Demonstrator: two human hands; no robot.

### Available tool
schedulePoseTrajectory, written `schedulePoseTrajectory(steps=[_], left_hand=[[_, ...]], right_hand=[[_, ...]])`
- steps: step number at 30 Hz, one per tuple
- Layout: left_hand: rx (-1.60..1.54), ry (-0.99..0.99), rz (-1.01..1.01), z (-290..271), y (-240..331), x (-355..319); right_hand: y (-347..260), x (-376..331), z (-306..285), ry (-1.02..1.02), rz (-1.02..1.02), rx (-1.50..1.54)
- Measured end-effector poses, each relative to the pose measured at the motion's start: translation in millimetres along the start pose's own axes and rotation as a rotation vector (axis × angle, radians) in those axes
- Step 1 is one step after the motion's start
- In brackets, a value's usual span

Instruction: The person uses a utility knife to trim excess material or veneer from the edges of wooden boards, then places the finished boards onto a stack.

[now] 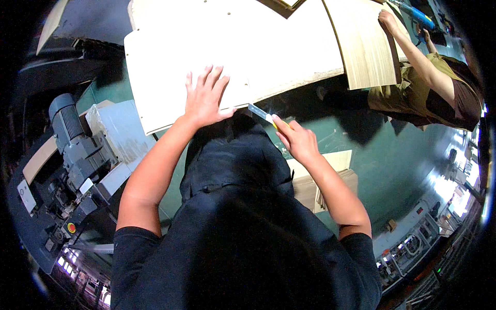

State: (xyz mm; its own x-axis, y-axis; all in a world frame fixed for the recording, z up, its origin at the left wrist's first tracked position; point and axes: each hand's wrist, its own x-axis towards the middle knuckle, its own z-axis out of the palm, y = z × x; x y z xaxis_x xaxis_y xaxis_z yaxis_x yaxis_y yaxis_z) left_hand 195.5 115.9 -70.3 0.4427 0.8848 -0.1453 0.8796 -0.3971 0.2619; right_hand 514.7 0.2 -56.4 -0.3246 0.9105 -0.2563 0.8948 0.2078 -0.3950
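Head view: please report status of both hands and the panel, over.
Left hand flat on pale panel, near its edge. Right hand holds utility knife, blade at panel edge. Co-worker's hand on neighbouring board.

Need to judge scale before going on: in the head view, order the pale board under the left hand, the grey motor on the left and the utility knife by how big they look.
1. Pale board, by far the largest.
2. Grey motor.
3. Utility knife in the right hand, smallest, partly hidden.
The left hand lies flat on the board.
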Motion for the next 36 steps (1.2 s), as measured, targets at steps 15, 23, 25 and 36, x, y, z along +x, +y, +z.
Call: schedulePoseTrajectory(steps=[15,23,25,36], left_hand=[[0.003,-0.041,0.063,2,-11,-11],[-0.005,-0.141,0.253,3,-28,-59],[-0.019,-0.146,0.253,3,-28,-58],[-0.035,-0.196,0.300,-2,-35,-55]], right_hand=[[-5,21,-4,-0.045,-0.039,0.007],[-40,-7,20,-0.078,-0.045,0.033],[-44,9,18,-0.021,-0.037,0.035],[-31,67,2,0.079,-0.010,0.016]])
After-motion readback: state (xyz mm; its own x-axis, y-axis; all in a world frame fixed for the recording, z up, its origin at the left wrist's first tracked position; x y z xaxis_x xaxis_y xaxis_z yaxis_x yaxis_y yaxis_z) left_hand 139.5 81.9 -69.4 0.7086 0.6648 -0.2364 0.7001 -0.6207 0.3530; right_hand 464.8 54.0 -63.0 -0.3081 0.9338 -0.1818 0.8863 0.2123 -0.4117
